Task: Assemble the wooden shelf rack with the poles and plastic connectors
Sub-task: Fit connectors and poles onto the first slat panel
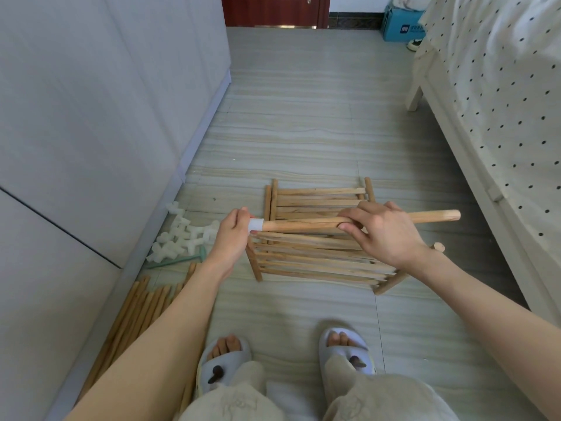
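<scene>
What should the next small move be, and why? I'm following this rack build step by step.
Probably push the white connector fully home on the pole. The left hand pinches it at the pole's left end while the right hand grips the pole mid-length, held level above the slatted shelf panels. How deep the connector sits can't be told. The pole's right end is bare.

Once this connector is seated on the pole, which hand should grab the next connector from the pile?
Left, probably. The left hand is at the connector end of the pole, nearest the pile of white connectors by the wall. The right hand grips the pole's middle, on the bed side.
</scene>
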